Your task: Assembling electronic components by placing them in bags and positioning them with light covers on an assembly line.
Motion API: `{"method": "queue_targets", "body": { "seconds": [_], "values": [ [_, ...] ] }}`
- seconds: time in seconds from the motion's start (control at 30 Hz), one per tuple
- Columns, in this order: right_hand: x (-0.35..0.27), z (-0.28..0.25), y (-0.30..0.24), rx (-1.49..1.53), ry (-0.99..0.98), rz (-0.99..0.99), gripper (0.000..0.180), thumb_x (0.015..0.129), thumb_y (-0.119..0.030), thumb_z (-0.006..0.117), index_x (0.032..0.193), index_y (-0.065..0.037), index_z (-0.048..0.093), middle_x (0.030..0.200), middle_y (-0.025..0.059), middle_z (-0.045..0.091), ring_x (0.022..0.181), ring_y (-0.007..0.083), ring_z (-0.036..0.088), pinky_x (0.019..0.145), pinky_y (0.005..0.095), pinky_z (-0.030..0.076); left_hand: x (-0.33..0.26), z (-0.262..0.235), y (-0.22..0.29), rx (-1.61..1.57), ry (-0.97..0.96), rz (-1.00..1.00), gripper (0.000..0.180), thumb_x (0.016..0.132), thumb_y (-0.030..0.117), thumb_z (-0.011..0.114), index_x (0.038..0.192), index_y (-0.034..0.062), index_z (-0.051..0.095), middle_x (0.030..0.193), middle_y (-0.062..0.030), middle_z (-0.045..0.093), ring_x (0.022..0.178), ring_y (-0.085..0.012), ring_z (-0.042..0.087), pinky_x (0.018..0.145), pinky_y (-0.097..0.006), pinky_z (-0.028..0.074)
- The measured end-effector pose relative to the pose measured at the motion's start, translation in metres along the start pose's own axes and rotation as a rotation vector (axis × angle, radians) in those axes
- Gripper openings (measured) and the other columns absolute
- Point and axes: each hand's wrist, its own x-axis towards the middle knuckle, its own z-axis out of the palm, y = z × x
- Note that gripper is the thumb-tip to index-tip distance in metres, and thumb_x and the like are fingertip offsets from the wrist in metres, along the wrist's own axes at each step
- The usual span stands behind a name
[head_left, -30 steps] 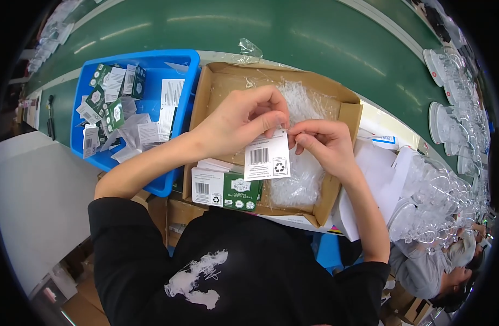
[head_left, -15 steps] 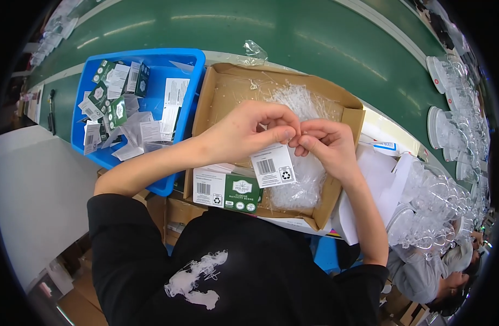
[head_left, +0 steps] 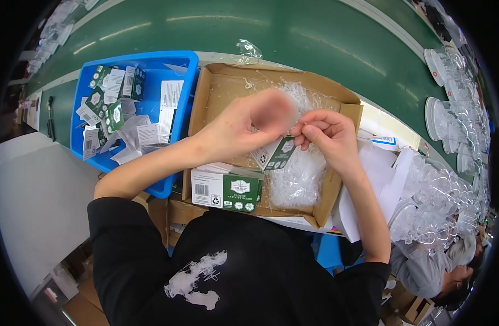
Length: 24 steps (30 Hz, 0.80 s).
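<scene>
A folded green-and-white card tag (head_left: 280, 154) hangs below my two hands, over the cardboard box (head_left: 342, 202). My left hand (head_left: 244, 122) is curled above the tag, its fingers smeared by motion. Close beside it, my right hand (head_left: 330, 136) is closed, thumb and forefinger pinched together at the tag's upper end. What lies in that pinch is too small to make out. Bundles of thin clear plastic strands (head_left: 297, 182) fill the right part of the box. At its near left corner sits a stack of similar cards (head_left: 228, 189).
A blue bin (head_left: 176, 57) with several loose cards stands left of the box. White paper (head_left: 372, 185) and clear plastic domed items (head_left: 418, 209) are on the right. A small clear bag (head_left: 249, 50) lies beyond the box. Another person (head_left: 423, 269) is at lower right.
The tag has turned, so its green face now shows beside the white one. My left fingers have lifted and blurred, while my right hand stays nearly in place.
</scene>
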Motion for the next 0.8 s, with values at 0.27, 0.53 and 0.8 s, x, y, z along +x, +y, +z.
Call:
{"method": "queue_targets", "body": {
  "seconds": [0.27, 0.53, 0.8],
  "values": [
    [-0.0020, 0.0017, 0.0048, -0.035, -0.019, -0.080, 0.012, 0.083, 0.002, 0.070, 0.094, 0.003, 0.066, 0.090, 0.0093, 0.069, 0.081, 0.0129, 0.067, 0.071, 0.0238, 0.054, -0.0004, 0.0011, 0.0016, 0.050, -0.010, 0.029, 0.026, 0.089, 0.004, 0.061, 0.113, 0.0033, 0.050, 0.088, -0.0029, 0.064, 0.081, -0.0082, 0.061, 0.074, -0.023, 0.049],
    [-0.0011, 0.0056, 0.0081, -0.163, -0.044, -0.117, 0.010, 0.081, 0.000, 0.072, 0.090, 0.002, 0.067, 0.089, 0.0069, 0.070, 0.079, 0.0105, 0.066, 0.071, 0.0228, 0.053, -0.0013, 0.0006, -0.0007, 0.134, -0.053, 0.048, 0.027, 0.086, 0.001, 0.062, 0.111, 0.0027, 0.052, 0.080, -0.0030, 0.064, 0.073, -0.0082, 0.060, 0.065, -0.023, 0.047],
    [-0.0017, 0.0065, 0.0053, -0.318, -0.002, -0.154, 0.012, 0.080, -0.003, 0.074, 0.090, 0.001, 0.069, 0.087, 0.0046, 0.070, 0.076, 0.0083, 0.065, 0.068, 0.0218, 0.052, 0.0009, 0.0007, 0.0024, 0.157, -0.025, 0.044, 0.027, 0.086, 0.002, 0.061, 0.111, 0.0026, 0.052, 0.080, -0.0030, 0.064, 0.072, -0.0078, 0.059, 0.064, -0.023, 0.047]
  ]
}}
